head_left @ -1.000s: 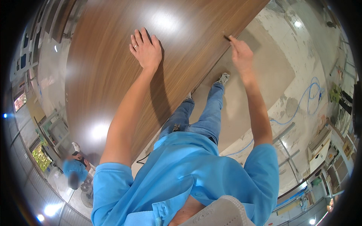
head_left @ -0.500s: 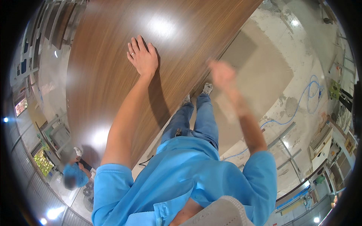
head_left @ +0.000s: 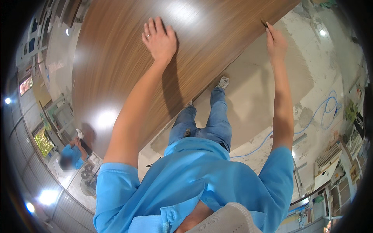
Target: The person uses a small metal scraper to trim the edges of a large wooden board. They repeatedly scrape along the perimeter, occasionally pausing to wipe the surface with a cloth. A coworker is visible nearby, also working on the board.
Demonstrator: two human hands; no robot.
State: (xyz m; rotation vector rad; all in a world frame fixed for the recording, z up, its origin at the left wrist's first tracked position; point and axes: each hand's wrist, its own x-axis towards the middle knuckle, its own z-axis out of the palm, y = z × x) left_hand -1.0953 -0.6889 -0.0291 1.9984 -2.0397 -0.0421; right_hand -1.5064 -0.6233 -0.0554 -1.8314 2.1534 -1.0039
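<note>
My left hand (head_left: 161,43) lies on a large wood-grain board (head_left: 124,66), fingers spread, a ring on one finger. The board spreads across the upper left and middle, its straight near edge running up to the right. Off the right part of that edge, my right hand (head_left: 277,43) pinches a small, thin, dark tool (head_left: 264,23). Its tip reaches over the board's edge. Whether it touches the surface I cannot tell, and its exact kind is too small to make out.
A blue hose (head_left: 268,136) runs over the stained floor on the right. Metal bars (head_left: 299,139) and a bench with a perforated panel (head_left: 328,157) stand at the lower right. A person in blue (head_left: 74,155) and a fan (head_left: 88,180) are at the lower left.
My right hand has moved up and to the right along the board's edge, arm stretching out. My left hand remains flat on the board, slightly farther forward. My feet have stepped apart.
</note>
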